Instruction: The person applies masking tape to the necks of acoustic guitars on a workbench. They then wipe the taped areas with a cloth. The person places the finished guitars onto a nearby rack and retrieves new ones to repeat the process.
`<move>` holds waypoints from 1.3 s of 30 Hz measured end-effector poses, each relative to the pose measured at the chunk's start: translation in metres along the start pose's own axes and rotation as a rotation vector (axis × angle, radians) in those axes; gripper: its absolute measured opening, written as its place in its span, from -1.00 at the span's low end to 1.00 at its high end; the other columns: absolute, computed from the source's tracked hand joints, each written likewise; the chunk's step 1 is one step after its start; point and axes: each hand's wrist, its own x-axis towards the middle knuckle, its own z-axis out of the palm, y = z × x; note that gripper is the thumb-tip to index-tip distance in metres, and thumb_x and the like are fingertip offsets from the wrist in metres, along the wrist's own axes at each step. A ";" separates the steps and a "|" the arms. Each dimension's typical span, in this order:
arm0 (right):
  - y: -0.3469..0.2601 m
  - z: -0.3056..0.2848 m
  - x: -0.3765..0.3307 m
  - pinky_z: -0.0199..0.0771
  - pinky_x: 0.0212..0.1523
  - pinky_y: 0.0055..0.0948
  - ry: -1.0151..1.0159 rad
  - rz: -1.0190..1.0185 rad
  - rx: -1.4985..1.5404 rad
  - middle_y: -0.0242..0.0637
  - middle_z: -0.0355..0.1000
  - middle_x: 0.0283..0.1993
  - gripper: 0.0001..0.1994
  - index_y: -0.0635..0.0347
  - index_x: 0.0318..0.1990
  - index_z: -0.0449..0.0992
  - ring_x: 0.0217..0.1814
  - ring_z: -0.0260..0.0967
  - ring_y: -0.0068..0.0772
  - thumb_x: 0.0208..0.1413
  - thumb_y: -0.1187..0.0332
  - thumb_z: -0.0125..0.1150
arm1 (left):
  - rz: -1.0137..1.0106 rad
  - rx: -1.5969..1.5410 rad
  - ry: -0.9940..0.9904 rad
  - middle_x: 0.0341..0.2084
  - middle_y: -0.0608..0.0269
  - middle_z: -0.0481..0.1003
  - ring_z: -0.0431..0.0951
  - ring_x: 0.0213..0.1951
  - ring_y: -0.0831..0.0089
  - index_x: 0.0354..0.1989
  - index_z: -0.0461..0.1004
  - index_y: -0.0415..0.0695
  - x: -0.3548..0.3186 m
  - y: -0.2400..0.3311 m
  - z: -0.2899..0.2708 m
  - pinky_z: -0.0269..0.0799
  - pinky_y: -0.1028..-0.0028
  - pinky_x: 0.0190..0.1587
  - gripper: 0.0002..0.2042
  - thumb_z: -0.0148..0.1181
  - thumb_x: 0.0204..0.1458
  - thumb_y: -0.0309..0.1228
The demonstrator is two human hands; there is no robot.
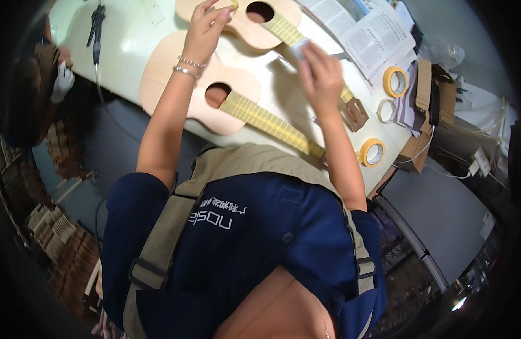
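Two unfinished ukuleles of pale wood lie on the white table. Their fretboards are covered with yellow tape. My left hand (pixel 206 31) is over the body of the far ukulele (pixel 246 28), with a small piece of yellow tape (pixel 234 5) at its fingertips. My right hand (pixel 321 73) is closed on a light blue-grey pad (pixel 299 48) at the far ukulele's neck; its exact kind is blurred. The near ukulele (pixel 170 73) lies under my left forearm, its neck pointing toward my right forearm. Neither hand touches its soundhole.
Rolls of yellow tape (pixel 395 82) and a paler roll (pixel 387 111) lie at the table's right. Newspapers (pixel 373 39) cover the far right, beside cardboard boxes (pixel 423 85). A black tool on a hose (pixel 96 34) lies at far left, near another person's gloved hand (pixel 62 82).
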 end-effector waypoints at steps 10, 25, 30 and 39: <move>-0.135 0.032 -0.048 0.38 -0.59 -0.50 -0.355 -0.157 0.032 -0.56 0.48 -0.15 -0.79 0.05 -0.32 0.55 -0.51 0.23 -0.37 -0.23 0.36 0.26 | 0.057 0.137 0.146 -0.03 0.08 0.38 0.37 0.03 0.25 -0.26 0.56 -0.22 -0.107 -0.006 -0.025 0.33 0.40 -0.01 -0.68 -0.04 0.14 -0.22; -0.150 0.014 -0.039 0.39 -0.59 -0.47 -0.532 -0.190 -0.123 -0.52 0.53 -0.24 -0.83 0.02 -0.33 0.60 -0.50 0.29 -0.40 -0.13 0.31 0.21 | 0.079 0.091 0.067 -0.01 0.01 0.32 0.39 0.01 0.27 -0.25 0.49 -0.36 -0.109 -0.010 -0.034 0.40 0.42 -0.02 -0.64 -0.18 0.21 -0.31; -0.133 0.047 -0.033 0.36 -0.57 -0.47 -0.479 -0.240 -0.113 -0.51 0.53 -0.21 -0.81 0.02 -0.30 0.60 -0.51 0.25 -0.42 -0.16 0.39 0.24 | -0.028 -0.030 0.120 -0.04 0.15 0.42 0.40 0.02 0.28 -0.36 0.56 -0.20 -0.104 -0.002 -0.031 0.15 0.34 0.17 -0.70 0.00 0.11 -0.23; -0.050 -0.027 -0.080 0.28 -0.29 -0.50 -0.133 -0.038 -0.083 -0.46 0.49 -0.06 -0.75 0.09 -0.19 0.56 -0.39 0.29 -0.41 -0.11 0.44 0.23 | -0.004 0.745 -0.112 0.31 0.21 -0.05 -0.29 0.36 0.17 -0.52 0.58 0.00 -0.144 0.017 -0.013 -0.65 -0.15 0.21 -0.79 0.12 0.00 -0.20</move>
